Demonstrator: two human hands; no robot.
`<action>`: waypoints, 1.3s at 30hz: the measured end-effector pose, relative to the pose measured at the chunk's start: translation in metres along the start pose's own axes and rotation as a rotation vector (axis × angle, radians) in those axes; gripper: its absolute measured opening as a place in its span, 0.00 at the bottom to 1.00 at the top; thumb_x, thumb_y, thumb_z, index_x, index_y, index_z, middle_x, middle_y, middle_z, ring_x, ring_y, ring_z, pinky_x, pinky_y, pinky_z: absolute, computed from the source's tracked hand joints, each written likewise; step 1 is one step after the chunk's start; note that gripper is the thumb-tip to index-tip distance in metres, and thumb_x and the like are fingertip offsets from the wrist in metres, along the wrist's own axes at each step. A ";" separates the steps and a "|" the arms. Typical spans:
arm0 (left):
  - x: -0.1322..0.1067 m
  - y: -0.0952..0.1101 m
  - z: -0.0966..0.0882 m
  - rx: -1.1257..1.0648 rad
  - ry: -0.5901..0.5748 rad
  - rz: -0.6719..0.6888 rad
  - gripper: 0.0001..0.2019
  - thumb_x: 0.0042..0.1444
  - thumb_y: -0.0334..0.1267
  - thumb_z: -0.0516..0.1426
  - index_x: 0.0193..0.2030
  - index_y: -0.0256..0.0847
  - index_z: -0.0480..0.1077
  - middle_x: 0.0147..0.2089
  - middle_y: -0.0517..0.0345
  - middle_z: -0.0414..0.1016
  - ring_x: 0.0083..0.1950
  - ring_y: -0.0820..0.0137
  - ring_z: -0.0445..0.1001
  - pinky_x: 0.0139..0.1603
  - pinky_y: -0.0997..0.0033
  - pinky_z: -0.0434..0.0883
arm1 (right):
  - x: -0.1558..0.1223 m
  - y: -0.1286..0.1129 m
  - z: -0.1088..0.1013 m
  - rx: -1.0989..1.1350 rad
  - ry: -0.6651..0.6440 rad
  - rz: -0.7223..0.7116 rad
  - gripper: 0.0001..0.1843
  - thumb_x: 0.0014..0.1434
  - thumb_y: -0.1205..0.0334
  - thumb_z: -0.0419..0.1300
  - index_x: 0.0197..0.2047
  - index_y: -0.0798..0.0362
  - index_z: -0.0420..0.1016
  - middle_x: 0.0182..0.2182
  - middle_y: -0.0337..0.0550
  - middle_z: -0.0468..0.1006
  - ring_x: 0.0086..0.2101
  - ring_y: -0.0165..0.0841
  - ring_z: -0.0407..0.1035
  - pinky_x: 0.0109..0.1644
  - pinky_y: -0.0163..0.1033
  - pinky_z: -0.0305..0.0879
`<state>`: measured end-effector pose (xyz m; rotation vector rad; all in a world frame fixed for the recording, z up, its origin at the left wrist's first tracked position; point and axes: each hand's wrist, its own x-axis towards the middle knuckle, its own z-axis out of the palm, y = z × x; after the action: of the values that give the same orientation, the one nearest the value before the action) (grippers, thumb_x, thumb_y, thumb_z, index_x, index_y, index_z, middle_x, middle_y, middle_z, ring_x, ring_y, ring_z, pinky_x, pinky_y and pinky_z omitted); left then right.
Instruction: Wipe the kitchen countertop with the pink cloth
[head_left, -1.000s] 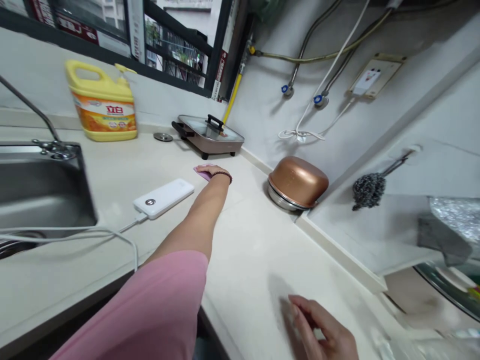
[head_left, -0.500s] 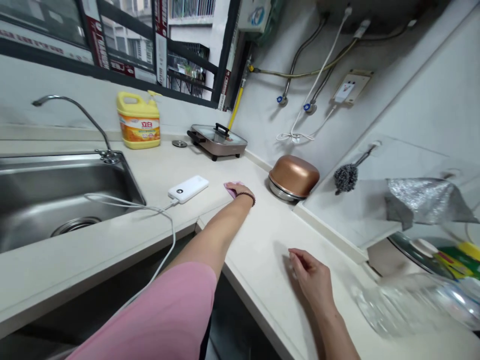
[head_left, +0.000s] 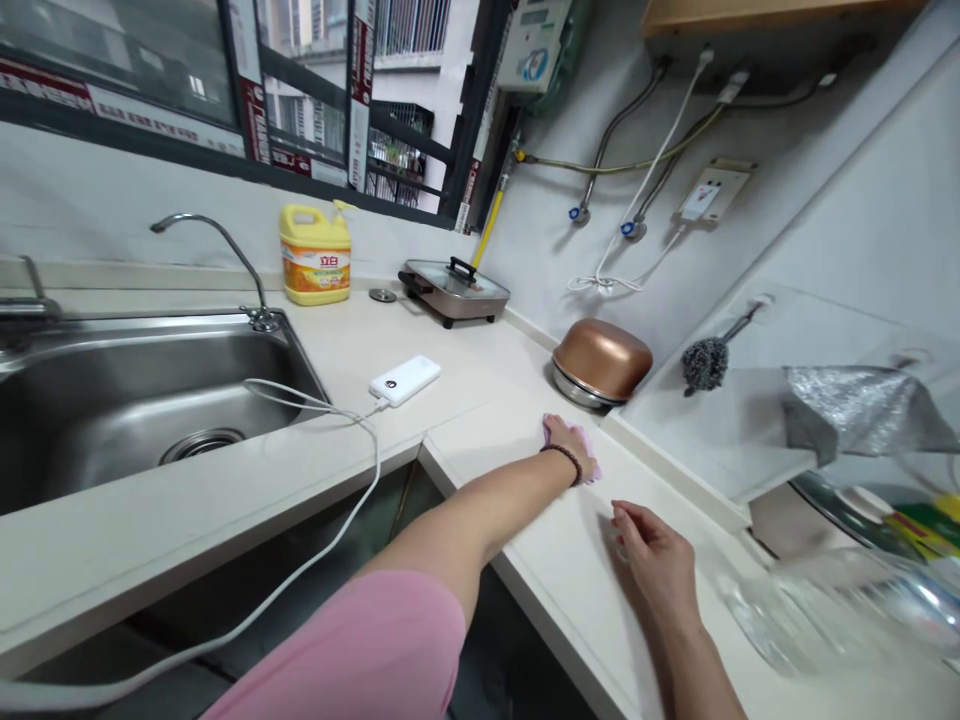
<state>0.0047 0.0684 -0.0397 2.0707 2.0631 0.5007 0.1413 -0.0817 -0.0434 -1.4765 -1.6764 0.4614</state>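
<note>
My left hand (head_left: 568, 447), with a dark beaded bracelet at the wrist, presses a pink cloth (head_left: 594, 470) onto the white countertop (head_left: 480, 440). Most of the cloth is hidden beneath the palm and fingers. Closer to me, my right hand (head_left: 656, 560) hovers at the counter with its fingers curled in and the thumb against them; I see nothing in it. Just beyond my left hand, a copper-coloured pot (head_left: 604, 358) lies upside down over a steel one.
A white power bank (head_left: 405, 380) trails a white cable over the counter edge beside the steel sink (head_left: 300, 350). Farther back are a yellow detergent jug (head_left: 315, 255) and a lidded electric pan (head_left: 457, 290). A clear plastic bottle (head_left: 825, 610) lies at right.
My left hand has slid the pink cloth across the counter to the right and towards me, away from the power bank. My right hand stays curled, and the view has turned slightly left.
</note>
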 end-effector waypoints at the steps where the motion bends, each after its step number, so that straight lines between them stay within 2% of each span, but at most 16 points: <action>1: 0.002 -0.007 -0.004 0.046 -0.006 0.016 0.40 0.54 0.58 0.53 0.73 0.45 0.58 0.74 0.42 0.56 0.76 0.39 0.41 0.69 0.30 0.36 | 0.000 0.001 -0.001 0.003 0.002 0.010 0.30 0.57 0.38 0.61 0.49 0.55 0.81 0.35 0.48 0.84 0.31 0.38 0.76 0.36 0.38 0.73; 5: 0.017 -0.033 -0.021 0.136 -0.025 0.035 0.39 0.57 0.58 0.50 0.73 0.43 0.57 0.74 0.41 0.56 0.76 0.40 0.41 0.69 0.34 0.29 | -0.001 0.003 -0.002 -0.010 0.010 0.034 0.30 0.56 0.37 0.61 0.48 0.54 0.82 0.35 0.47 0.84 0.30 0.38 0.76 0.35 0.39 0.73; 9: 0.038 -0.059 -0.034 -0.010 -0.037 -0.018 0.38 0.56 0.58 0.51 0.74 0.54 0.55 0.74 0.49 0.56 0.76 0.38 0.38 0.67 0.28 0.31 | 0.000 0.002 -0.003 -0.023 -0.007 0.044 0.30 0.56 0.38 0.62 0.47 0.56 0.82 0.33 0.48 0.84 0.29 0.37 0.76 0.35 0.40 0.73; 11: 0.047 -0.074 -0.040 -0.037 -0.031 -0.093 0.39 0.56 0.57 0.52 0.74 0.50 0.54 0.75 0.47 0.53 0.76 0.38 0.36 0.68 0.29 0.33 | 0.001 0.002 -0.003 -0.032 -0.014 0.039 0.30 0.57 0.38 0.61 0.47 0.56 0.82 0.33 0.48 0.83 0.28 0.37 0.75 0.34 0.40 0.72; 14: 0.056 -0.093 -0.046 0.052 -0.019 -0.220 0.41 0.57 0.56 0.52 0.75 0.38 0.54 0.76 0.39 0.48 0.76 0.39 0.35 0.70 0.35 0.31 | 0.002 0.001 -0.003 -0.042 -0.022 0.028 0.29 0.57 0.38 0.61 0.47 0.55 0.82 0.31 0.46 0.83 0.27 0.36 0.73 0.33 0.39 0.71; 17: 0.057 -0.104 -0.049 0.110 -0.017 -0.280 0.40 0.58 0.56 0.51 0.75 0.38 0.53 0.76 0.40 0.48 0.76 0.39 0.37 0.70 0.37 0.31 | 0.003 0.000 -0.002 -0.054 -0.035 0.015 0.29 0.56 0.37 0.61 0.46 0.55 0.82 0.30 0.46 0.83 0.27 0.36 0.73 0.33 0.40 0.70; 23: 0.040 -0.112 -0.058 0.067 -0.015 -0.289 0.41 0.58 0.55 0.51 0.75 0.37 0.51 0.76 0.37 0.48 0.76 0.38 0.36 0.69 0.33 0.35 | 0.003 -0.001 -0.001 -0.066 -0.042 -0.002 0.29 0.57 0.37 0.60 0.45 0.54 0.82 0.28 0.44 0.82 0.26 0.35 0.73 0.35 0.39 0.69; 28: 0.013 -0.118 -0.067 0.204 -0.023 -0.371 0.36 0.61 0.57 0.48 0.74 0.47 0.54 0.75 0.41 0.54 0.75 0.35 0.41 0.65 0.29 0.38 | 0.002 -0.004 0.000 -0.056 -0.045 -0.031 0.29 0.56 0.37 0.59 0.44 0.54 0.83 0.29 0.45 0.82 0.28 0.37 0.74 0.35 0.39 0.69; 31: -0.010 -0.124 -0.072 0.179 -0.003 -0.363 0.37 0.61 0.56 0.49 0.74 0.41 0.54 0.73 0.35 0.55 0.73 0.31 0.42 0.63 0.27 0.39 | 0.001 -0.006 0.002 -0.047 -0.064 -0.032 0.28 0.56 0.37 0.59 0.43 0.53 0.83 0.29 0.44 0.82 0.29 0.36 0.74 0.34 0.39 0.69; 35: -0.038 -0.135 -0.075 0.230 0.028 -0.330 0.38 0.62 0.56 0.47 0.74 0.36 0.55 0.71 0.31 0.58 0.72 0.31 0.46 0.63 0.29 0.42 | 0.001 -0.007 0.004 -0.031 -0.064 -0.032 0.29 0.54 0.36 0.59 0.42 0.53 0.83 0.28 0.44 0.82 0.27 0.36 0.74 0.33 0.39 0.69; 39: -0.046 -0.141 -0.079 0.309 -0.002 -0.294 0.39 0.62 0.59 0.46 0.73 0.37 0.56 0.71 0.32 0.58 0.72 0.36 0.49 0.63 0.34 0.43 | 0.002 -0.008 0.004 -0.031 -0.057 -0.029 0.28 0.54 0.37 0.60 0.41 0.52 0.83 0.28 0.45 0.82 0.27 0.37 0.74 0.32 0.38 0.69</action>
<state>-0.1543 0.0171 -0.0220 1.8563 2.5201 0.1393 0.1335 -0.0813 -0.0391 -1.4721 -1.7545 0.4672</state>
